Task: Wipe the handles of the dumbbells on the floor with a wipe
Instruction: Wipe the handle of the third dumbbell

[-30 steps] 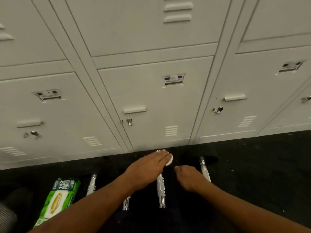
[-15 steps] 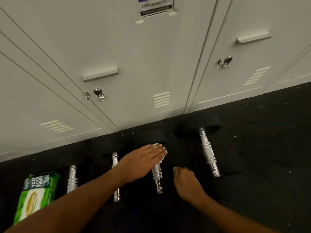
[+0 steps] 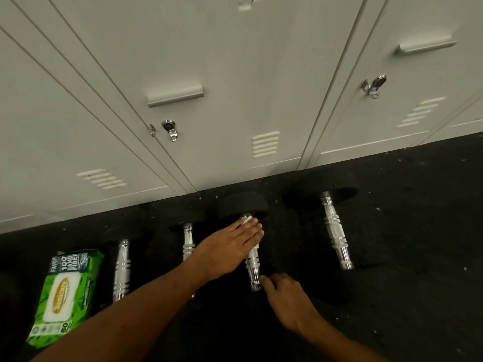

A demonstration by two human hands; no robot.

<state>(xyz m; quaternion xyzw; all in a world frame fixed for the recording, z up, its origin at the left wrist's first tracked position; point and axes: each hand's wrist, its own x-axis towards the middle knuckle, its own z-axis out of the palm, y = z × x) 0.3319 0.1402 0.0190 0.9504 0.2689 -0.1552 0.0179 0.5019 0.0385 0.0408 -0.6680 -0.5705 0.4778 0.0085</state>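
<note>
The left hand [image 3: 230,248] lies flat, fingers straight, pressing a white wipe [image 3: 247,220] onto the far end of a dumbbell handle [image 3: 253,265]. The right hand [image 3: 290,301] curls at that handle's near end; whether it grips anything cannot be told. A green wipes pack [image 3: 61,293] lies label up on the black floor [image 3: 418,231], at the far left.

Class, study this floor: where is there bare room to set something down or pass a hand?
Widest free patch: bare floor right of the rightmost dumbbell, up to the lockers. A narrower gap lies between that dumbbell and the one under the left hand. Crowded: the left, where the wipe pack and two dumbbells lie close.
</note>
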